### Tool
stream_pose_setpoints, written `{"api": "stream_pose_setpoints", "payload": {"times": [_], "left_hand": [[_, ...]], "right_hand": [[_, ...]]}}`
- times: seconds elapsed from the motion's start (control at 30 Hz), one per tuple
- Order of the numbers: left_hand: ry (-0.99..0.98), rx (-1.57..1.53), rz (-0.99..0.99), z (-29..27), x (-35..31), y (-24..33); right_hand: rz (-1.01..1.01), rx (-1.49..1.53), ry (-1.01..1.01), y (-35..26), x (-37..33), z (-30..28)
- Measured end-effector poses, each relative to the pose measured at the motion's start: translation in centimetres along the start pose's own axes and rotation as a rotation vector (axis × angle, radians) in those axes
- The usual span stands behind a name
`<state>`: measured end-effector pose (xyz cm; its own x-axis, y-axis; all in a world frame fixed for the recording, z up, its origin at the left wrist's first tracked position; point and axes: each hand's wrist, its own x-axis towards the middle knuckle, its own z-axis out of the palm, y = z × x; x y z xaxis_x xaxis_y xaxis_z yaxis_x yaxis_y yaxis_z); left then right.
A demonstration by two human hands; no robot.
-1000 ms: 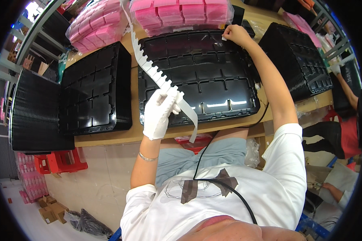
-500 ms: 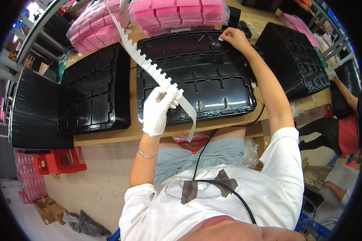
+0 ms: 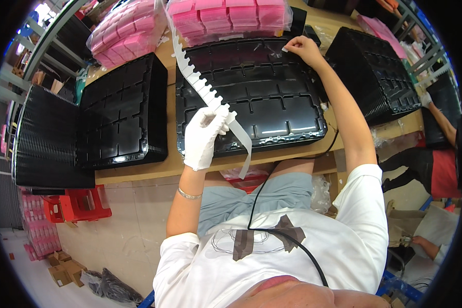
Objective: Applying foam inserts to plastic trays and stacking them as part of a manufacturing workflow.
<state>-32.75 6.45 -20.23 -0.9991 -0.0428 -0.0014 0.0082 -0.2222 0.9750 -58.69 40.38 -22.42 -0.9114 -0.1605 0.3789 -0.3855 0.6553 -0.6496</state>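
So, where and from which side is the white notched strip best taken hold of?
Probably by the plain tail of the white strip, pinched across its flat faces, coming from the right: this end hangs free and shows no notches, while the gloved left hand pinches the strip from the left.

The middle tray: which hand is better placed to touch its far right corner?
Probably the right hand: it is much closer, pinching a white piece. The gloved left hand is by the near left of the tray, holding a strip.
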Motion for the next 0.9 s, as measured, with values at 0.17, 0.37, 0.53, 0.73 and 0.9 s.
{"api": "stream_pose_setpoints", "payload": {"times": [0.17,0.37,0.53,0.73,0.9], "left_hand": [[-0.019,0.009,-0.002,0.3,0.0,0.0],[-0.013,0.023,-0.024,0.4,-0.2,0.3],[-0.033,0.032,-0.040,0.6,-0.3,0.8],[-0.045,0.018,-0.055,0.2,-0.1,0.8],[-0.047,0.003,-0.056,-0.1,0.1,0.6]], "right_hand": [[-0.043,-0.040,0.026,0.1,1.3,0.3],[0.000,-0.254,-0.133,-0.6,2.4,0.7],[0.016,-0.267,-0.126,-0.4,2.9,0.9],[0.081,-0.300,-0.153,-0.5,3.8,1.1],[0.080,-0.341,-0.136,-0.8,4.0,1.2]]}}
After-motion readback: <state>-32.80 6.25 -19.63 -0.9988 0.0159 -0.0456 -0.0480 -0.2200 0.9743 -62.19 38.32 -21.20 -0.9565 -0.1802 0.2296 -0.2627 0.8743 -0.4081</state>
